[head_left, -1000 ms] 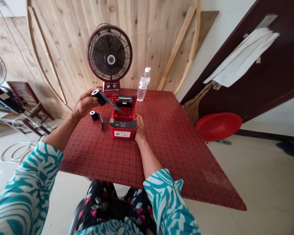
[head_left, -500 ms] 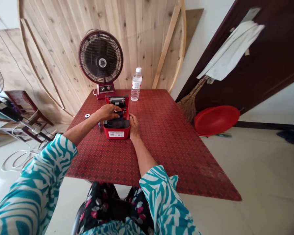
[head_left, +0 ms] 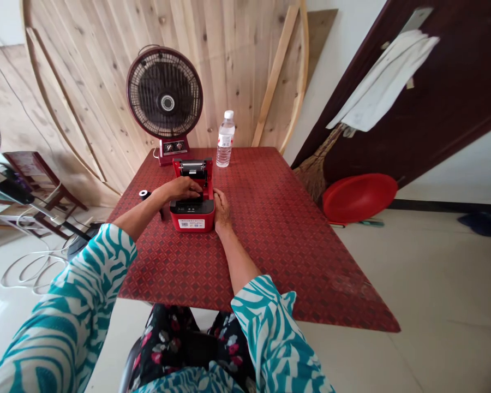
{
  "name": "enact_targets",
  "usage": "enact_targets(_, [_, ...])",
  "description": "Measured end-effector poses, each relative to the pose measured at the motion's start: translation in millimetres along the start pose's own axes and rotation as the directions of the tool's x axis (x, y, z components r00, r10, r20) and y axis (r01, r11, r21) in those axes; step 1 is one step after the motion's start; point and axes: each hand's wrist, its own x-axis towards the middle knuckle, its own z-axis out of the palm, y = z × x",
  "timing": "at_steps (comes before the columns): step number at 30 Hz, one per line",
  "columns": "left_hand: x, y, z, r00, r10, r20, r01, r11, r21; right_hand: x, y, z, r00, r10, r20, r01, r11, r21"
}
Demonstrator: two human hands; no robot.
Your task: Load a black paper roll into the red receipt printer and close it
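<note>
A small red printer (head_left: 192,213) with its lid up sits on the red patterned table (head_left: 270,240). My left hand (head_left: 182,189) reaches into the open paper bay, its fingers curled over a dark roll that is mostly hidden there. My right hand (head_left: 221,210) rests flat against the printer's right side, steadying it. A second small black roll (head_left: 143,194) lies on the table left of the printer, apart from both hands.
A red table fan (head_left: 165,101) and a clear water bottle (head_left: 225,139) stand at the table's far edge. A red basin (head_left: 359,196) lies on the floor at right by a dark door. Cables (head_left: 28,267) and a wooden stool (head_left: 41,177) are at left.
My left hand came down from above the table, carrying the dark roll with its trailing strip into the printer's open bay. My right hand stayed on the printer's side.
</note>
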Motion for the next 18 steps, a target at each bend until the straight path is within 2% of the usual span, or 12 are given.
enact_targets(2, [-18,1,6.3,0.986,0.0,-0.165,-0.025,0.988,-0.153,-1,-2,-1,1.0,-0.013,0.003,0.013,1.0,-0.012])
enact_targets(3, [-28,2,11.6,0.963,-0.013,-0.269,-0.047,0.975,-0.215,-1,-3,-1,1.0,-0.016,0.006,0.016,1.0,-0.018])
enact_targets(5, [-47,6,24.7,0.893,-0.03,-0.45,-0.115,0.95,-0.291,-1,-5,-2,1.0,-0.014,0.01,0.014,1.0,-0.023])
enact_targets(7, [-61,9,37.8,0.82,-0.044,-0.571,-0.171,0.933,-0.317,-1,-7,-2,1.0,-0.002,0.019,0.003,1.0,-0.017])
enact_targets(9, [-69,12,48.0,0.766,-0.049,-0.641,-0.196,0.932,-0.305,-2,-9,-2,1.0,0.012,0.022,-0.012,1.0,-0.008])
enact_targets(12, [-73,12,56.4,0.712,-0.004,-0.702,-0.206,0.955,-0.214,-5,-10,-4,0.999,0.044,0.024,-0.044,0.999,0.01])
enact_targets(15, [-74,8,60.9,0.66,0.112,-0.743,-0.208,0.977,-0.038,-3,-9,-4,0.995,0.095,0.009,-0.095,0.995,0.035])
enact_targets(18, [-75,3,66.3,0.593,0.233,-0.771,-0.203,0.969,0.137,15,-11,2,0.993,0.115,-0.012,-0.114,0.992,0.052])
